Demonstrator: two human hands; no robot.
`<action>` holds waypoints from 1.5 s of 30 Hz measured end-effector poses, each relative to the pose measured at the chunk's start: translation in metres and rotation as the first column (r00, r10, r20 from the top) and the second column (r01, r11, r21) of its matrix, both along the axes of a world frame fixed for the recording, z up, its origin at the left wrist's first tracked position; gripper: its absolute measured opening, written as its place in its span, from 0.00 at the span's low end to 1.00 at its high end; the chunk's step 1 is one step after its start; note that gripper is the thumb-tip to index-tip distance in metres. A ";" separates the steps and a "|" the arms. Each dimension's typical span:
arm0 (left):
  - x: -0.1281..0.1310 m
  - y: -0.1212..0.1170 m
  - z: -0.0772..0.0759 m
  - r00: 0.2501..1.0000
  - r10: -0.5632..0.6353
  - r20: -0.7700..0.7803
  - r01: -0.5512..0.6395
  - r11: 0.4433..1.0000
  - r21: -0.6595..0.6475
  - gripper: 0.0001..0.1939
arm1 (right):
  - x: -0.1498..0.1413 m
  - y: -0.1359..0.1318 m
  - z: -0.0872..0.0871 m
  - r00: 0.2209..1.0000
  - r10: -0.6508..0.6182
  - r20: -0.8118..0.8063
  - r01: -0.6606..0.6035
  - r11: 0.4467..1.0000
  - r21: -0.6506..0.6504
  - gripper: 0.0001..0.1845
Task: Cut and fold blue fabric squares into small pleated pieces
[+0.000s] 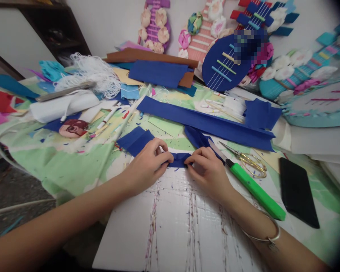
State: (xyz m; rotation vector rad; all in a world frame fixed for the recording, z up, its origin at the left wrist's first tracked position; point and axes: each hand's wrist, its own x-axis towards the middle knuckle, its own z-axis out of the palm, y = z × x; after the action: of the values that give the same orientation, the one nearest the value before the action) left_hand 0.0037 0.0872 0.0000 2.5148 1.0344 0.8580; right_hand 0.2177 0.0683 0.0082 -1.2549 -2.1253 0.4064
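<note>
A short dark blue strip [179, 159], which looks like crepe paper or fabric, is pinched between my two hands just above a white board [175, 211]. My left hand [151, 162] closes its fingertips on the strip's left end. At its right end, my right hand [209, 170] pinches with thumb and fingers. Another blue piece [136, 139] lies beside my left hand, and a dark blue piece [198, 136] sits behind my right. Close to my right hand are a green-handled knife [257, 192] and gold-handled scissors [252, 164].
A long folded blue strip [204, 122] crosses the table behind my hands. White string [92, 75] is heaped at the back left. A black phone-like slab [299, 192] lies at the right. Decorated guitar-shaped crafts [223, 75] lean against the wall.
</note>
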 end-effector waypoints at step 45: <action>-0.015 -0.002 0.007 0.981 -0.084 -0.172 0.136 0.938 0.319 0.12 | 0.013 -0.007 0.021 0.879 0.269 0.394 -0.338 0.934 0.117 0.12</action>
State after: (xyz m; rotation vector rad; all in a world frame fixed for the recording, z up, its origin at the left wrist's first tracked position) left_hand -0.0113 0.0856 0.0066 2.9307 0.8399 0.8746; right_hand 0.2311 0.0610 0.0296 -0.9467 -2.6331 0.0978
